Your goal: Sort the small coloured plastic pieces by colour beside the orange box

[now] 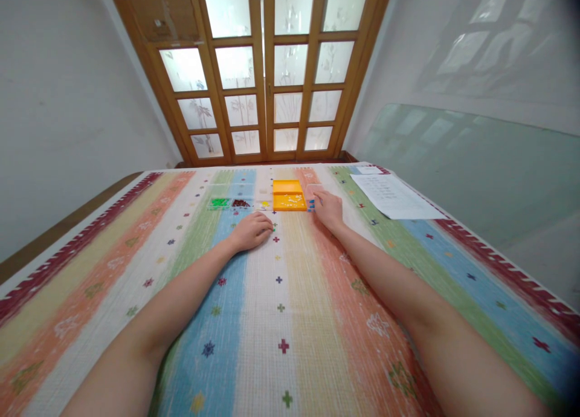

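Note:
My left hand (254, 231) rests on the striped cloth with its fingers curled together. A tiny green spot shows at its fingertips; whether that is a loose piece or the cloth's print I cannot tell. My right hand (329, 210) reaches over a small clear box holding blue pieces (311, 204), its fingers bent together and partly hiding the box. Between the hands, just beyond them, lies an open orange case (287, 187) with small white pieces (293, 199) in its near half. Left of the case are clear boxes with yellow pieces (265, 204), dark red pieces (240, 203) and green pieces (220, 203).
A striped, patterned tablecloth (281, 368) covers the table. Printed white paper (394, 196) lies at the right, with a smaller white sheet (369, 170) behind it. Beyond the table's far edge stand wooden glazed doors (267, 90). A glass panel (475, 169) leans along the right wall.

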The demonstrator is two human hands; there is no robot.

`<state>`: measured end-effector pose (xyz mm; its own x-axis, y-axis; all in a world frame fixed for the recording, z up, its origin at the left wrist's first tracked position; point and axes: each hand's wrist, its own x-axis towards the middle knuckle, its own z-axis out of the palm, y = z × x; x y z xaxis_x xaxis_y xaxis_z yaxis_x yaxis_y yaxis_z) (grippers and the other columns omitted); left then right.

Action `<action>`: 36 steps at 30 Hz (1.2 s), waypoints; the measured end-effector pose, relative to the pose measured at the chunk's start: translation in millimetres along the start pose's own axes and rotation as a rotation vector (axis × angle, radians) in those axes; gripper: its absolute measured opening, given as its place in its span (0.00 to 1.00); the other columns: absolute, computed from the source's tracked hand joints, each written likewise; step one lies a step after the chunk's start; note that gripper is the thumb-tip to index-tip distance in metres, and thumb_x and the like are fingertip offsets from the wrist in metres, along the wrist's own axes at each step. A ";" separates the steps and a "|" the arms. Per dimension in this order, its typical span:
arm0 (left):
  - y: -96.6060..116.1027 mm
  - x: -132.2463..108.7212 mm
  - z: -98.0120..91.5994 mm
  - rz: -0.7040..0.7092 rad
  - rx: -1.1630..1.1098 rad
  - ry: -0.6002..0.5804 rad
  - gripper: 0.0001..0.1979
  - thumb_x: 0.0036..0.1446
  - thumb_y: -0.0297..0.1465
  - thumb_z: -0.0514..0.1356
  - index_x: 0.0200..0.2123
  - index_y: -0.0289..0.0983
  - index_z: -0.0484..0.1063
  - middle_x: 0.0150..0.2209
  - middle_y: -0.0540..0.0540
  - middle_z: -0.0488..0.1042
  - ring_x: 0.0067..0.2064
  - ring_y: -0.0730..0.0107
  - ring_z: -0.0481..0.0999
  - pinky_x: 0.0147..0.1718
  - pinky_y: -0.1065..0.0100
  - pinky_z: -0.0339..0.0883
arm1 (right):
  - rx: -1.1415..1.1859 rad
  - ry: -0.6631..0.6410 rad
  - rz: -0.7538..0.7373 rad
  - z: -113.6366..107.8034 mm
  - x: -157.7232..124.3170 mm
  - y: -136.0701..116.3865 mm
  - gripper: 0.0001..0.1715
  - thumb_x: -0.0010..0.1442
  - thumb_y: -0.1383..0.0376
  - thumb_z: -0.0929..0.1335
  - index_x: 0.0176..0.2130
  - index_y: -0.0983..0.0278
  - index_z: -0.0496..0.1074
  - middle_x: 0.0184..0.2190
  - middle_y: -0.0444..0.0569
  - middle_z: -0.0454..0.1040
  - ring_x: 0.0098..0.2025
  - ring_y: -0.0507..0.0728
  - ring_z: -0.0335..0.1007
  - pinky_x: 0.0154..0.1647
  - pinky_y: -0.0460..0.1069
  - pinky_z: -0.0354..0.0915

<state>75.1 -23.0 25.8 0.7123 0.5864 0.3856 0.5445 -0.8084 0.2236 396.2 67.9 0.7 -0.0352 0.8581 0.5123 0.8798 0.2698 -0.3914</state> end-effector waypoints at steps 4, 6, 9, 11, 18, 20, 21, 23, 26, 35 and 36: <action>-0.5 -0.9 1.3 0.006 0.004 -0.003 0.13 0.71 0.32 0.56 0.48 0.39 0.80 0.51 0.43 0.80 0.55 0.58 0.75 0.60 0.53 0.67 | -0.011 0.009 -0.004 3.2 -4.6 -2.9 0.21 0.71 0.63 0.63 0.53 0.62 0.82 0.59 0.55 0.78 0.59 0.66 0.73 0.61 0.59 0.62; 0.1 -1.1 2.1 0.015 -0.001 -0.008 0.13 0.71 0.33 0.56 0.50 0.39 0.80 0.52 0.42 0.80 0.56 0.58 0.75 0.60 0.53 0.66 | 0.011 0.029 -0.037 4.4 -7.2 -8.5 0.20 0.71 0.62 0.64 0.52 0.62 0.82 0.58 0.55 0.78 0.59 0.65 0.72 0.61 0.59 0.61; 1.6 -1.2 2.7 0.022 -0.009 -0.010 0.13 0.71 0.33 0.56 0.50 0.40 0.81 0.52 0.43 0.80 0.56 0.58 0.76 0.60 0.53 0.67 | 0.030 0.044 -0.083 5.7 -10.1 -16.4 0.18 0.70 0.65 0.64 0.49 0.62 0.83 0.54 0.55 0.80 0.56 0.65 0.72 0.60 0.58 0.61; 2.9 -1.0 2.6 0.028 -0.017 -0.013 0.13 0.71 0.33 0.56 0.49 0.40 0.81 0.51 0.43 0.81 0.54 0.58 0.76 0.59 0.53 0.67 | 0.034 0.035 -0.115 6.7 -11.5 -19.6 0.17 0.68 0.66 0.65 0.47 0.63 0.83 0.53 0.55 0.81 0.55 0.64 0.73 0.59 0.58 0.61; 5.5 0.4 3.5 0.073 -0.084 -0.034 0.14 0.70 0.32 0.56 0.45 0.42 0.83 0.47 0.45 0.83 0.53 0.60 0.78 0.58 0.54 0.68 | 0.056 0.019 -0.181 11.2 -13.4 -20.7 0.16 0.69 0.66 0.65 0.43 0.61 0.83 0.48 0.52 0.82 0.51 0.62 0.74 0.58 0.56 0.63; 4.3 0.4 4.5 0.067 -0.099 -0.030 0.14 0.70 0.31 0.56 0.45 0.42 0.83 0.46 0.45 0.84 0.53 0.60 0.78 0.59 0.54 0.68 | 0.052 0.009 -0.184 12.3 -13.2 -20.5 0.15 0.69 0.67 0.65 0.43 0.61 0.83 0.48 0.52 0.82 0.50 0.61 0.74 0.57 0.55 0.64; 3.4 0.2 5.0 0.063 -0.104 -0.029 0.14 0.69 0.30 0.56 0.44 0.41 0.83 0.47 0.45 0.84 0.53 0.60 0.78 0.59 0.54 0.68 | 0.048 0.003 -0.186 12.7 -13.1 -20.5 0.16 0.69 0.67 0.65 0.44 0.61 0.83 0.48 0.52 0.82 0.50 0.61 0.74 0.57 0.55 0.64; 1.4 -0.1 6.1 0.051 -0.113 -0.031 0.15 0.66 0.27 0.56 0.44 0.41 0.83 0.47 0.45 0.84 0.52 0.60 0.78 0.59 0.54 0.68 | 0.040 -0.017 -0.196 13.6 -13.1 -20.4 0.16 0.69 0.68 0.65 0.44 0.62 0.83 0.48 0.53 0.82 0.50 0.61 0.74 0.57 0.54 0.64; -1.0 -0.5 7.1 0.036 -0.130 -0.040 0.17 0.60 0.22 0.56 0.44 0.41 0.84 0.47 0.46 0.84 0.53 0.60 0.78 0.59 0.54 0.69 | 0.016 -0.056 -0.209 14.7 -13.7 -20.4 0.16 0.69 0.68 0.65 0.44 0.63 0.83 0.48 0.54 0.82 0.50 0.61 0.74 0.56 0.53 0.64; -1.8 -0.2 8.2 0.013 -0.129 -0.054 0.18 0.60 0.22 0.55 0.44 0.41 0.83 0.48 0.46 0.83 0.53 0.61 0.79 0.59 0.54 0.69 | 0.000 -0.132 -0.168 16.6 -15.2 -20.3 0.18 0.68 0.68 0.65 0.51 0.65 0.81 0.52 0.56 0.80 0.54 0.63 0.74 0.60 0.55 0.64; -1.8 -0.4 8.6 0.009 -0.125 -0.052 0.18 0.60 0.22 0.55 0.44 0.41 0.83 0.48 0.46 0.83 0.53 0.61 0.78 0.59 0.54 0.69 | 0.005 -0.138 -0.162 16.8 -15.5 -20.3 0.19 0.68 0.68 0.65 0.53 0.65 0.80 0.53 0.57 0.80 0.55 0.63 0.74 0.60 0.56 0.65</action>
<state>77.6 -21.3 17.5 0.7410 0.5781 0.3417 0.4809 -0.8119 0.3309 370.9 56.5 -12.1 -0.2409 0.8547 0.4599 0.8547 0.4113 -0.3167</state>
